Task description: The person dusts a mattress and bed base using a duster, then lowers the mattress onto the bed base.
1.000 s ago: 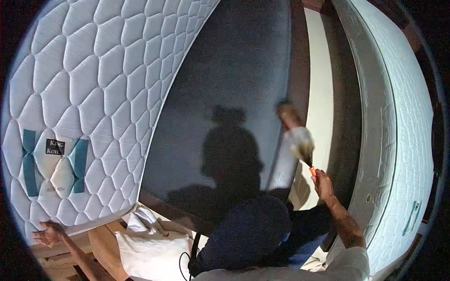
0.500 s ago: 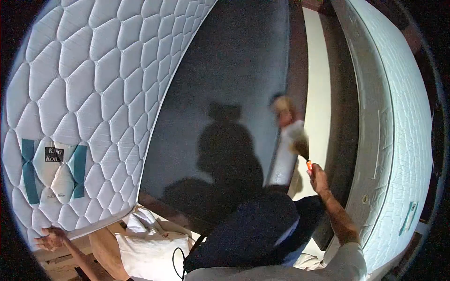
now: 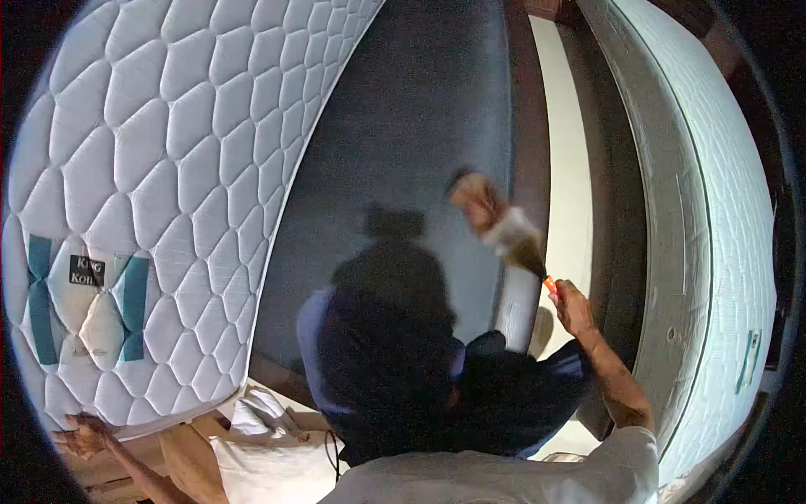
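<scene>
My right hand (image 3: 574,307) is closed round the orange handle of a feather duster (image 3: 514,232). Its blurred brown and white head lies over the right part of a dark bed base (image 3: 403,126). At the lower left my left hand (image 3: 84,436) is at the bottom edge of a white quilted mattress (image 3: 201,151), which is tilted up on its side. The fingers look spread, partly under that edge. Teal strips and a black label (image 3: 87,270) mark the mattress's lower corner.
A second mattress (image 3: 726,218) stands along the right side. Between it and the base runs a pale floor strip (image 3: 569,151). White cloth (image 3: 273,466) and a black cord (image 3: 336,449) lie at the bottom. My dark-clothed knees (image 3: 386,370) are against the base.
The duster's head has swung left, farther over the dark base, with my right hand still on its handle. My knees have shifted left and forward. My left hand stays at the mattress edge.
</scene>
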`<state>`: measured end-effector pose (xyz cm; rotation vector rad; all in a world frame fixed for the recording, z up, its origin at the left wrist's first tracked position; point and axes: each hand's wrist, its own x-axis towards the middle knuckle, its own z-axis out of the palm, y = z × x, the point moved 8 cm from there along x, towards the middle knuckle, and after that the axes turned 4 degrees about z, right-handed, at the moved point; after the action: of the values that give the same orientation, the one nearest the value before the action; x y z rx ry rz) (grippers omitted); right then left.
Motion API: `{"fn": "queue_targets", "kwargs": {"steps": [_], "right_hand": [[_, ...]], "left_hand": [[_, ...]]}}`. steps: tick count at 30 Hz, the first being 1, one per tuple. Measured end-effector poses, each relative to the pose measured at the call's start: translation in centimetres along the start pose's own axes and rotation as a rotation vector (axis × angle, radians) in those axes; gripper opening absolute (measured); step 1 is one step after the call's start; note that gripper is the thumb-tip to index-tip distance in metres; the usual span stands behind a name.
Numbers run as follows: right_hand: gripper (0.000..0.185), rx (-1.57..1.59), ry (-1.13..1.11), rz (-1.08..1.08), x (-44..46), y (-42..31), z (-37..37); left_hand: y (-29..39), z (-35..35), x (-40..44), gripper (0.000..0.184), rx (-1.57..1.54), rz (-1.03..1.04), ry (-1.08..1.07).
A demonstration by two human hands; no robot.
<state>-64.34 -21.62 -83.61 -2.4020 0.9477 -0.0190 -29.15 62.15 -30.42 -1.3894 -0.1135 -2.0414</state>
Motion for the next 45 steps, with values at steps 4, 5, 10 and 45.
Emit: {"fn": "queue_targets", "kwargs": {"steps": [4,5,10,45], "right_hand": [[0.024,-0.162,-0.131,-0.005,-0.1,-2.1,0.4],[0.024,-0.170,-0.132,-0.018,0.5,-1.9,0.7],[0.025,-0.131,-0.023,-0.079,3.1,-2.8,1.2],[0.028,0.140,-0.024,-0.432,11.5,-28.6,12.9]], "left_hand": [[-2.1,2.7,-2.5,0.061,0.091,0.080,-0.080],[2.1,-2.0,0.2,0.063,0.056,-0.023,-0.132],[5.8,-5.9,2.8,0.069,-0.236,-0.079,-0.110],[6.1,-7.1,3.7,0.084,-0.372,-0.131,-0.143]]}}
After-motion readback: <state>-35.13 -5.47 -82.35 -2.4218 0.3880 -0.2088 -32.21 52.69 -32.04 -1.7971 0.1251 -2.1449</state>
